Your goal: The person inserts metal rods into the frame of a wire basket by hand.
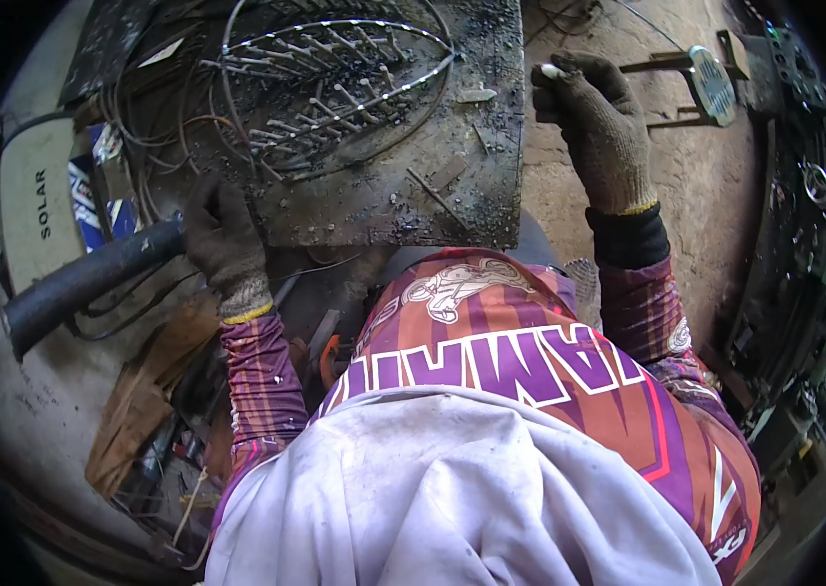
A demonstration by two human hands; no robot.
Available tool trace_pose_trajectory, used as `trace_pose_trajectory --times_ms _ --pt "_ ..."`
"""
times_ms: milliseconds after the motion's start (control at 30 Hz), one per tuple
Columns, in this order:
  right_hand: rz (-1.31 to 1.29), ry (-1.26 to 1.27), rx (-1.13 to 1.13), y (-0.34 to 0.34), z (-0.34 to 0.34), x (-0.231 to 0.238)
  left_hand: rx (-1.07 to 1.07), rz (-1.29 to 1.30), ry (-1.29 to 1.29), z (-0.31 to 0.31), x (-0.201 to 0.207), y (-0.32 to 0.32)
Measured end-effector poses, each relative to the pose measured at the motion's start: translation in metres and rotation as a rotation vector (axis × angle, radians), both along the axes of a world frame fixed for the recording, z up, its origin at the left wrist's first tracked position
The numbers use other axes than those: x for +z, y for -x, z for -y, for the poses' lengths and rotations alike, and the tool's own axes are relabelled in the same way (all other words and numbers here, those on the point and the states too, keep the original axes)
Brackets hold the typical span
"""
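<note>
My right hand (594,122), in a brown knit work glove, is raised just right of the metal table (384,210). Its thumb and fingers pinch a small white piece (552,71), perhaps chalk; most of it is hidden. My left hand (225,230), in a dark soiled glove, is at the table's left edge with its fingers curled. A thick black tube (91,278) ends right beside it; whether the hand grips anything is hidden. On the table lies a metal frame (335,93) of curved bars with several short rods, inside a round ring.
Dark grit, a thin metal strip (437,198) and a pale flat scrap (475,96) lie on the table. Cables (154,146) coil at its left, near a pale box (39,205). At right are a metal piece with a ridged plate (713,86) and stacked dark metal parts (804,264).
</note>
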State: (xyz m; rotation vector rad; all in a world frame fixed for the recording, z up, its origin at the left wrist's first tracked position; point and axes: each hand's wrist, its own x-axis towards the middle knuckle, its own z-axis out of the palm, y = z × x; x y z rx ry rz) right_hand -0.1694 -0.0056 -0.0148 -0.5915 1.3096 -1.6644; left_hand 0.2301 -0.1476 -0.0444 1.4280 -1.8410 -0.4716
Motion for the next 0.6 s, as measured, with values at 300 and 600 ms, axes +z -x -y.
trace_pose_trajectory --times_ms 300,600 --pt "-0.137 -0.057 0.095 0.071 -0.008 -0.038 -0.069 0.027 -0.331 -0.111 0.073 0.117" --pt "-0.125 -0.309 0.361 0.154 -0.085 -0.090 0.139 0.596 -0.500 -0.137 0.073 0.206"
